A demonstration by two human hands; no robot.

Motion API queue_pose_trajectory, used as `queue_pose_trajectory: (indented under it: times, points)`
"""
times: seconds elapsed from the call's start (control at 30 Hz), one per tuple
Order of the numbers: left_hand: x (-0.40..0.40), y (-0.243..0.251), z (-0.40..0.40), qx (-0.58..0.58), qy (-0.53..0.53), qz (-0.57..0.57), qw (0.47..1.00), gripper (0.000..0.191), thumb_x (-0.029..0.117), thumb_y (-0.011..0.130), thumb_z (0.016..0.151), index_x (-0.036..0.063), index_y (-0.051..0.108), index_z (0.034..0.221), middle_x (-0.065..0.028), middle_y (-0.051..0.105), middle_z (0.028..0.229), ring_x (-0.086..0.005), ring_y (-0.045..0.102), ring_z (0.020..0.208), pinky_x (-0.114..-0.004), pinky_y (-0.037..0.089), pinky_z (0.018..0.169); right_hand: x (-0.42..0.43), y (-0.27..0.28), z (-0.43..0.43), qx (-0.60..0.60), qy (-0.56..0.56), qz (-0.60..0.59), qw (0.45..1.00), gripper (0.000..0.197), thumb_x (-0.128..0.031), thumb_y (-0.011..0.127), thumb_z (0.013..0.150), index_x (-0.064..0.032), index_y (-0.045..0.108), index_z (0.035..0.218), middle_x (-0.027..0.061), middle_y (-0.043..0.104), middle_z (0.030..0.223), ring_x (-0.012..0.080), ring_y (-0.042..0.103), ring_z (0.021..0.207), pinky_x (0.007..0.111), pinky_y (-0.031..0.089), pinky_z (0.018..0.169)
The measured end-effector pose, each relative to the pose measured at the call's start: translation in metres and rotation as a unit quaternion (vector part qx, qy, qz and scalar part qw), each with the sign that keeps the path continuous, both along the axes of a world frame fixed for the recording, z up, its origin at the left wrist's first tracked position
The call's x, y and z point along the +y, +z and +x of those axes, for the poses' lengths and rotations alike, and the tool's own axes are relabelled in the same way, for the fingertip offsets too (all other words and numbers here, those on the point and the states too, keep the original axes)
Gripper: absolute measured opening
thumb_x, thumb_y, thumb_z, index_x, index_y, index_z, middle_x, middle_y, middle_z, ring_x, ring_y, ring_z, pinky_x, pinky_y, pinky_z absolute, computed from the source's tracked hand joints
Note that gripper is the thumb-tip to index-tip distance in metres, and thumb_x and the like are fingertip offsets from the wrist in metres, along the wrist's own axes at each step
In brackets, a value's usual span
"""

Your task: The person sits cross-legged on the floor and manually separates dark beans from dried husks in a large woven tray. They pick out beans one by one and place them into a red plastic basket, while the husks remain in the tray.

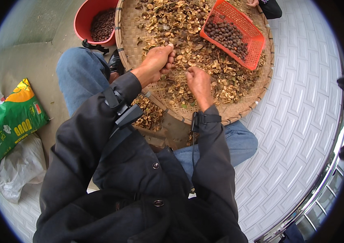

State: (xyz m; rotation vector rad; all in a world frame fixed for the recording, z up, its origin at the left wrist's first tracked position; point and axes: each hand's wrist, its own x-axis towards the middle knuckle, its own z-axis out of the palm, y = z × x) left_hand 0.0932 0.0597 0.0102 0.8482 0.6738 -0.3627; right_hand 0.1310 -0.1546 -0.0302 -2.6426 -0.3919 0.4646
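A round woven bamboo tray point(132, 39) lies before me, strewn with dry split husks point(220, 66) and dark round seeds. My left hand point(159, 62) is over its near left part, palm turned inward and fingers curled; what lies within the fingers cannot be made out. To its right, my right hand point(198, 83) hangs low over the husks with curled fingers, thumb and forefinger close together; whether they pinch anything is hidden. A red perforated plastic basket point(254, 39) stands tilted at the tray's far right, with brown round seeds point(226, 33) in it.
A red plastic tub point(82, 22) of dark seeds stands beyond my left knee. More husks point(149, 114) lie in a container below the tray's near edge. Green fertilizer sack point(14, 121) and white plastic bag point(23, 164) rest at the left. Another person's hand point(252, 3) shows at the tray's far edge.
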Motion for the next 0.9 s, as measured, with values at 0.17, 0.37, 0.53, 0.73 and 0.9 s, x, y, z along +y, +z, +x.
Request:
queue_pose_trajectory:
  times: [0.17, 0.37, 0.53, 0.73, 0.9]
  points:
    - [0.002, -0.001, -0.001, -0.002, 0.013, 0.012, 1.0, 0.032, 0.037, 0.051, 0.114, 0.0103, 0.057, 0.097, 0.0022, 0.053, 0.08, -0.0093, 0.048, 0.065, -0.027, 0.039, 0.054, 0.003, -0.019, -0.01, -0.121, 0.054, -0.09, 0.987, 0.02, -0.014, 0.072, 0.091, 0.0032, 0.065, 0.099, 0.0171, 0.07, 0.094, 0.0294, 0.071, 0.073, 0.047, 0.059, 0.064]
    - [-0.007, -0.005, 0.001, 0.019, -0.016, 0.034, 0.999, 0.038, 0.042, 0.049, 0.113, 0.008, 0.059, 0.099, 0.0013, 0.054, 0.079, -0.0124, 0.053, 0.066, -0.03, 0.047, 0.057, 0.015, 0.014, 0.002, 0.063, -0.098, 0.218, 0.969, 0.02, -0.014, 0.069, 0.095, 0.0044, 0.071, 0.102, 0.0036, 0.07, 0.086, 0.0105, 0.065, 0.07, 0.026, 0.055, 0.061]
    - [-0.007, -0.007, 0.002, 0.02, -0.017, 0.015, 1.0, 0.035, 0.04, 0.052, 0.112, 0.0089, 0.061, 0.1, 0.0012, 0.057, 0.083, -0.0118, 0.055, 0.069, -0.029, 0.046, 0.059, 0.017, 0.018, 0.008, 0.169, -0.096, 0.318, 0.928, 0.023, -0.012, 0.07, 0.098, -0.0011, 0.075, 0.118, 0.0051, 0.072, 0.097, 0.0146, 0.067, 0.075, 0.03, 0.057, 0.066]
    - [0.009, 0.003, 0.005, 0.004, 0.061, 0.015, 0.998, 0.036, 0.042, 0.054, 0.112, 0.0111, 0.056, 0.093, 0.0035, 0.051, 0.075, -0.009, 0.047, 0.059, -0.026, 0.036, 0.049, 0.026, -0.002, -0.009, -0.086, 0.107, 0.068, 0.988, 0.026, -0.01, 0.068, 0.099, -0.0049, 0.074, 0.123, 0.0114, 0.066, 0.103, 0.0229, 0.069, 0.087, 0.035, 0.059, 0.075]
    - [0.012, 0.007, 0.007, -0.005, 0.09, 0.01, 0.996, 0.038, 0.044, 0.053, 0.111, 0.0121, 0.054, 0.091, 0.0034, 0.049, 0.073, -0.009, 0.045, 0.057, -0.026, 0.034, 0.048, 0.044, -0.004, -0.022, -0.099, 0.165, 0.027, 0.981, 0.026, -0.013, 0.069, 0.098, -0.0038, 0.069, 0.122, 0.0166, 0.063, 0.107, 0.0388, 0.069, 0.088, 0.048, 0.057, 0.078]
